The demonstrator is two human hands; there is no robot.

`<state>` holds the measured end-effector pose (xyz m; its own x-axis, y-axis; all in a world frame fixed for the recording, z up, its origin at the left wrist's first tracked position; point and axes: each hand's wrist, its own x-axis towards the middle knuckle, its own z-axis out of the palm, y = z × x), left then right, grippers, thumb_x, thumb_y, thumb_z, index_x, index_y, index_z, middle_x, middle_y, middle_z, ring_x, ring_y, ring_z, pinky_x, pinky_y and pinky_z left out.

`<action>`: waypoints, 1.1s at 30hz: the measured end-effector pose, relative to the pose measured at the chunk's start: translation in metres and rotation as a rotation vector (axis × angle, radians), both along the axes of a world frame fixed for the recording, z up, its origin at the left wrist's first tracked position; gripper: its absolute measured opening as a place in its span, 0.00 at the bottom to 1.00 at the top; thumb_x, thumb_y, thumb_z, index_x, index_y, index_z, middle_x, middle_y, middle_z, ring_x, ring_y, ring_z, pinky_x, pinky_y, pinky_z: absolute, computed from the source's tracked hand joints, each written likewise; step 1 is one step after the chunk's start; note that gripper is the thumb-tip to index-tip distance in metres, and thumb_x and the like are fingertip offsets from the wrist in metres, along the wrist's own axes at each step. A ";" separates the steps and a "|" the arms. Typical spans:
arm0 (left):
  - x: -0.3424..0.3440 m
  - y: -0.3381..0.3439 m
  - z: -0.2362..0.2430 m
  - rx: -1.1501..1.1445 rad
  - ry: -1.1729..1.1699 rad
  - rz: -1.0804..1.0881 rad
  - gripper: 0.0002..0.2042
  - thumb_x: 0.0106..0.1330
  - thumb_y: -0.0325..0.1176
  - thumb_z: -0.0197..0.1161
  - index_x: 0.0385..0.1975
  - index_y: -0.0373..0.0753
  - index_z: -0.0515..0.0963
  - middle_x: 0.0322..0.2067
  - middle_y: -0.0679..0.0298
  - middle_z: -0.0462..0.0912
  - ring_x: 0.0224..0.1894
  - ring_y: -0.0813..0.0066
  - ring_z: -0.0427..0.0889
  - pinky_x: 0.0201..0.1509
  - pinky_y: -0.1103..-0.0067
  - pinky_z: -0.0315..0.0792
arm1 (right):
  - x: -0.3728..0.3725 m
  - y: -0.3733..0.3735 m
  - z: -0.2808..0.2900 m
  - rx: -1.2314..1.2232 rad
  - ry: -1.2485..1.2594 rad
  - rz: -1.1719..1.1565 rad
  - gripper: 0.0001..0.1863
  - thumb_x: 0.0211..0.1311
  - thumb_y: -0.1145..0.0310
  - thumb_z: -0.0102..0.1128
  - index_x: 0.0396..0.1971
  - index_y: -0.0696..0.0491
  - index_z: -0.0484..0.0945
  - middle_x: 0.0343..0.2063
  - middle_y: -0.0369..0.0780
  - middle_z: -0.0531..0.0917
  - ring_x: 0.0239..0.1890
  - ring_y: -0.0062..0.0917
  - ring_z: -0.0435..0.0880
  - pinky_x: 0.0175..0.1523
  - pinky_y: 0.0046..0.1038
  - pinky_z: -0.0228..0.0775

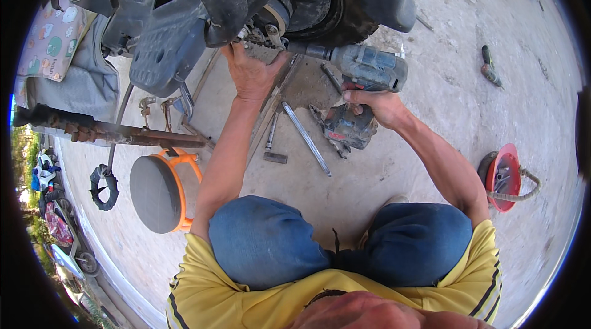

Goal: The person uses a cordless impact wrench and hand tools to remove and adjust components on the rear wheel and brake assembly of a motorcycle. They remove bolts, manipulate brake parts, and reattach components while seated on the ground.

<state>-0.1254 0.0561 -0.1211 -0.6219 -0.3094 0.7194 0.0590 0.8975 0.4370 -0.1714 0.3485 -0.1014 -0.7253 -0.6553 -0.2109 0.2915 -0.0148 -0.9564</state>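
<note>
My right hand (378, 106) is closed around the grip of a worn blue-grey cordless impact wrench (372, 68), whose dark battery (349, 127) hangs below. The tool lies level, and its socket (315, 51) points left into the underside of a vehicle with black plastic covers (169, 52). My left hand (251, 75) reaches up against metal parts (271, 35) beside a wheel (317, 6). Its fingers curl in there with the tips hidden, while the thumb is spread toward the socket. What those fingers grip, if anything, cannot be made out.
On the concrete floor lie a silver bar (306, 138), a hammer (274, 144) and a C-clamp (184, 104). A grey-topped orange stool (157, 193) and a rusty shaft (111, 133) are left. Rightward sit a red bucket (507, 175) with a rope handle and a green-black tool (489, 68).
</note>
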 end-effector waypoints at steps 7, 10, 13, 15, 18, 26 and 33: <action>0.000 0.004 0.001 -0.081 0.070 0.045 0.58 0.39 0.38 0.86 0.71 0.28 0.56 0.66 0.37 0.61 0.67 0.36 0.64 0.70 0.55 0.65 | -0.004 0.001 -0.009 -0.027 0.023 0.033 0.05 0.62 0.78 0.66 0.32 0.56 0.78 0.23 0.33 0.77 0.23 0.19 0.74 0.31 0.25 0.68; -0.001 0.006 0.001 -0.057 0.053 0.054 0.57 0.40 0.38 0.86 0.71 0.28 0.57 0.66 0.36 0.61 0.67 0.36 0.63 0.70 0.55 0.65 | -0.005 0.001 -0.014 -0.060 -0.024 0.041 0.08 0.58 0.78 0.70 0.34 0.55 0.78 0.28 0.33 0.80 0.24 0.18 0.75 0.30 0.26 0.71; 0.001 0.003 0.001 -0.107 0.091 0.061 0.57 0.40 0.38 0.86 0.71 0.28 0.57 0.66 0.35 0.61 0.67 0.36 0.63 0.70 0.56 0.64 | -0.001 -0.001 -0.008 -0.051 -0.045 0.026 0.05 0.61 0.78 0.67 0.35 0.57 0.80 0.26 0.34 0.79 0.24 0.18 0.74 0.33 0.26 0.70; -0.002 -0.001 -0.004 -0.175 0.181 0.030 0.57 0.39 0.38 0.87 0.71 0.29 0.57 0.66 0.35 0.60 0.67 0.37 0.63 0.70 0.56 0.64 | -0.002 0.001 -0.001 -0.012 -0.065 0.031 0.08 0.61 0.78 0.68 0.40 0.58 0.82 0.28 0.34 0.80 0.26 0.18 0.75 0.34 0.26 0.71; 0.000 0.003 0.002 -0.131 0.050 0.073 0.58 0.39 0.39 0.87 0.71 0.30 0.57 0.66 0.36 0.61 0.67 0.37 0.64 0.70 0.56 0.64 | -0.006 0.007 0.007 0.012 -0.044 0.014 0.14 0.60 0.77 0.70 0.46 0.59 0.83 0.32 0.34 0.82 0.28 0.18 0.76 0.36 0.26 0.72; 0.006 0.004 -0.011 -0.102 0.087 0.010 0.55 0.48 0.39 0.85 0.70 0.30 0.50 0.71 0.33 0.52 0.74 0.40 0.54 0.76 0.55 0.56 | 0.015 0.062 -0.006 0.176 -0.010 -0.010 0.18 0.61 0.73 0.72 0.51 0.56 0.82 0.34 0.33 0.83 0.31 0.16 0.78 0.39 0.25 0.74; 0.014 -0.004 -0.035 0.950 0.000 -0.412 0.40 0.63 0.36 0.74 0.69 0.33 0.56 0.62 0.52 0.64 0.66 0.59 0.66 0.69 0.66 0.65 | 0.060 0.071 -0.076 0.557 0.551 0.293 0.27 0.56 0.72 0.68 0.57 0.60 0.77 0.46 0.53 0.83 0.51 0.46 0.84 0.56 0.39 0.76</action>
